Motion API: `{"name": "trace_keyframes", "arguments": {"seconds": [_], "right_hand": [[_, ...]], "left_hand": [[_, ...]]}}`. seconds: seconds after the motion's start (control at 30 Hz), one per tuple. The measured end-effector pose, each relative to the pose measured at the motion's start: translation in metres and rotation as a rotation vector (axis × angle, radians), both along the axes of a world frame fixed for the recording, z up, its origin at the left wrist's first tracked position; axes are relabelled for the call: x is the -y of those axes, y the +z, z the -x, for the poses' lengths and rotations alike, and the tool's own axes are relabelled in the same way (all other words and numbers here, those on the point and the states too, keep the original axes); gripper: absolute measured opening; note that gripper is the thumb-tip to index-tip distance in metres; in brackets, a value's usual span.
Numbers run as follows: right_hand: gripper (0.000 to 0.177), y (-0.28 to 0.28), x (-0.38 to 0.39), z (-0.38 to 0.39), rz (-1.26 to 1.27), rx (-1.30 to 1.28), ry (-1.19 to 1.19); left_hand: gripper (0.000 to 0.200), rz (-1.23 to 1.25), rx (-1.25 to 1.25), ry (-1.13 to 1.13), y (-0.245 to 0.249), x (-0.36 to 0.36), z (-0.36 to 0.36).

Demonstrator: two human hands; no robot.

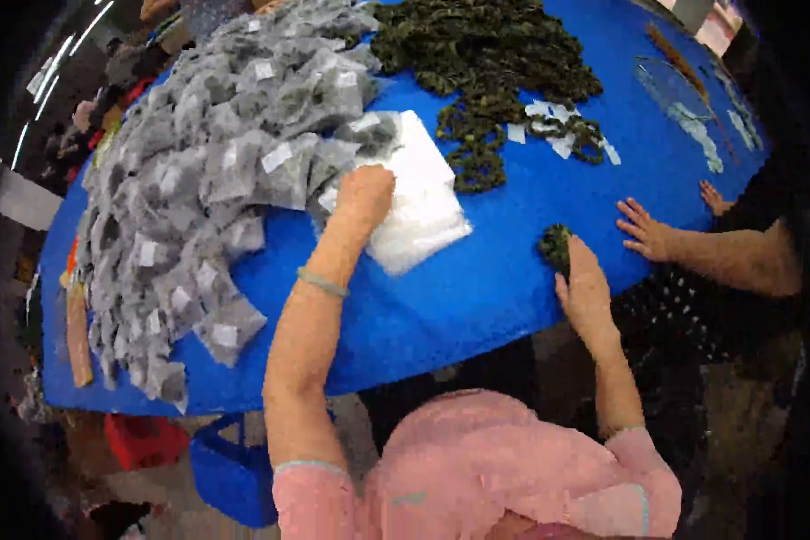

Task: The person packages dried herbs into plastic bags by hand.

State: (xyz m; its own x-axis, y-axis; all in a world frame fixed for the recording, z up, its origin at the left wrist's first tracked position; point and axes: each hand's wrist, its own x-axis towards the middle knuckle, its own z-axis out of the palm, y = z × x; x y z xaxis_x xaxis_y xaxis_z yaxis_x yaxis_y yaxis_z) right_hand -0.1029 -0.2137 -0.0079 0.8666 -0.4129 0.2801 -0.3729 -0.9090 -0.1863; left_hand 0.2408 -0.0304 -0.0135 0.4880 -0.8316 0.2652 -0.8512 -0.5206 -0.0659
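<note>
My left hand (366, 196) is closed over the left edge of a stack of thin white sheets or pouches (418, 211); what its fingers pinch is hidden. Right beside that hand lies the edge of a heap of grey see-through mesh bags (234, 144), many with small white labels. A dark green coiled bundle (554, 247) is in my right hand (587, 283), low over the blue table at the right, with thumb and fingers closed on it. Similar dark green coils form a large pile (486, 54) at the back.
Small white labels (562, 126) lie among the coils on the blue table (405, 333). At the right, another person's hand (648, 231) rests on the tabletop, with a second hand behind it. Stringy strips (693, 130) lie back right. Red (144, 441) and blue (231, 472) containers stand below.
</note>
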Motion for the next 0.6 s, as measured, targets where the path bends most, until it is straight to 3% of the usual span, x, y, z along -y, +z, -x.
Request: {"name": "trace_keyframes", "arguments": {"seconds": [0.07,0.23,0.4,0.53,0.6], "right_hand": [[0.060,-0.001,0.002,-0.005,-0.021,0.054,-0.007],[0.057,-0.006,0.000,-0.008,0.015,0.078,-0.065],[0.049,-0.002,0.007,-0.007,-0.006,0.138,-0.054],[0.044,0.032,0.018,0.001,-0.741,0.447,-0.198],[0.042,0.036,0.012,0.005,-0.806,0.511,-0.171]], "left_hand": [[0.010,0.025,0.055,-0.005,0.003,0.001,-0.004],[0.010,0.134,-0.094,0.129,0.013,0.009,0.002],[0.009,0.197,0.025,0.100,0.009,0.016,0.000],[0.004,0.466,0.120,-0.110,0.067,0.012,0.067],[0.008,0.404,0.045,-0.123,0.078,0.006,0.114]]}}
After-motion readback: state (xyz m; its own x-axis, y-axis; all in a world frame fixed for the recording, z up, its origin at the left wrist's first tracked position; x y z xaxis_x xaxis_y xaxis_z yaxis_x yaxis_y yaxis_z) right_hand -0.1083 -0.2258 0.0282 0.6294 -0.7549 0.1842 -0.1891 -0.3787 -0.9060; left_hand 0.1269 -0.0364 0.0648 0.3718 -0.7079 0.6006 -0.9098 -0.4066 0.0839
